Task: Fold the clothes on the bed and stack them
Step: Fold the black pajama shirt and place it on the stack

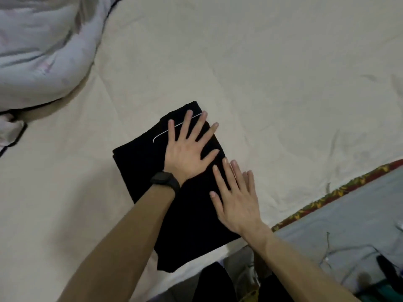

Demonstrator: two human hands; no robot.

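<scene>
Cream, creased bedsheet [272, 73] spreads under and beyond both hands. Pale lilac rumpled duvet [39, 51] heaped well beyond and to the left of the left hand. Black fabric garment [139, 162], folded to a rough rectangle, lies flat on the sheet beneath both hands. Left hand [187, 153]: fingers splayed straight, palm pressing the garment's far half. Right hand [235, 201]: flat, fingers straight, on the near right part, just beside the left. Black wristband [164, 182] on left wrist. Thin white line [161, 135] disappears under left fingers.
</scene>
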